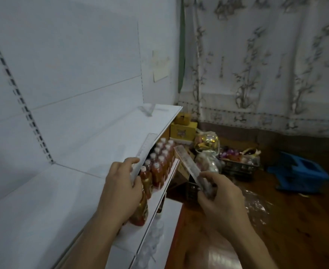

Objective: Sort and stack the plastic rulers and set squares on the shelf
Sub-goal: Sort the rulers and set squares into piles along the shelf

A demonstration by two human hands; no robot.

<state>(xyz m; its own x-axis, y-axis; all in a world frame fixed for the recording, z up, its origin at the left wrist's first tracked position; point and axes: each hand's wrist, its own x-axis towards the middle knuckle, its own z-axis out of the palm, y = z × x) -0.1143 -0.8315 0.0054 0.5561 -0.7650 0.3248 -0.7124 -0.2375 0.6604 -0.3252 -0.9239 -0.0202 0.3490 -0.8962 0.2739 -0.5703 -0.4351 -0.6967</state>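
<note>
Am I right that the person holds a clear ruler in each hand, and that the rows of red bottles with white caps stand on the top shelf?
Not quite. The head view shows the left hand and right hand each holding a clear ruler, but the red bottles stand on the lower shelf, beneath the top shelf, not on it.

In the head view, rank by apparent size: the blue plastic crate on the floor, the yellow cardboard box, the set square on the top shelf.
1. Blue plastic crate
2. Yellow cardboard box
3. Clear plastic set square

All lie at different distances, so true sizes stay unsure.
</note>
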